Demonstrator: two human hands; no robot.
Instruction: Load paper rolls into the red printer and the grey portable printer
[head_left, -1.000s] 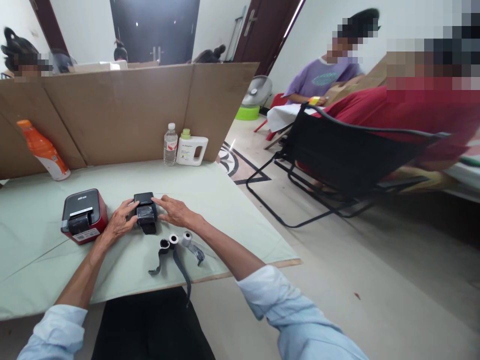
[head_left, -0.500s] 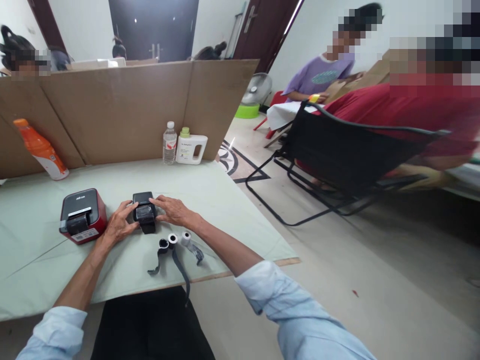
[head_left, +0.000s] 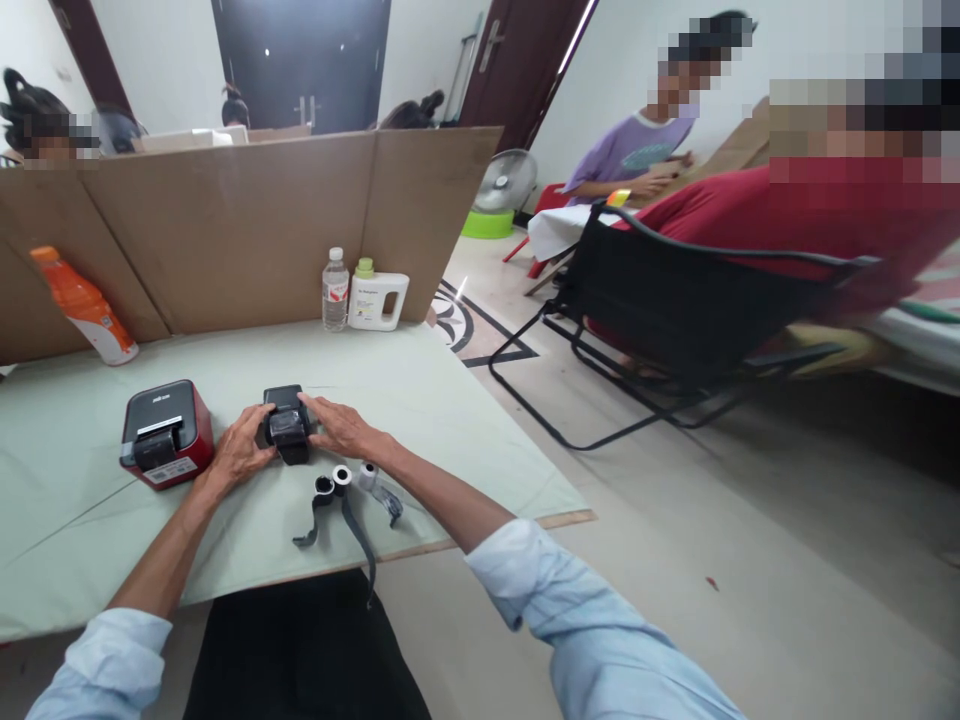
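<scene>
Between my hands, on the pale green tablecloth, is a small black box-shaped device (head_left: 288,425) with a shiny rounded middle part; its exact kind I cannot make out. My left hand (head_left: 241,445) grips its left side, thumb low and fingers at the upper edge. On the other side, my right hand (head_left: 341,428) holds it with thumb and fingertips. Left of my left hand stands a red and black label printer (head_left: 166,432). Nearer me are a black-cored roll (head_left: 323,488), a white-cored roll (head_left: 342,477) with a long dark strip, and a white roll (head_left: 367,475) with crumpled dark film.
An orange bottle (head_left: 86,305), a clear water bottle (head_left: 335,292) and a white jug (head_left: 379,300) stand against a cardboard partition (head_left: 247,235). A black folding chair (head_left: 675,300) with a person in red is at the right. A person in purple (head_left: 634,150) sits beyond.
The view has shifted slightly. Both hands stay at the black device, which appears tilted a little differently. The person in purple has moved their hands.
</scene>
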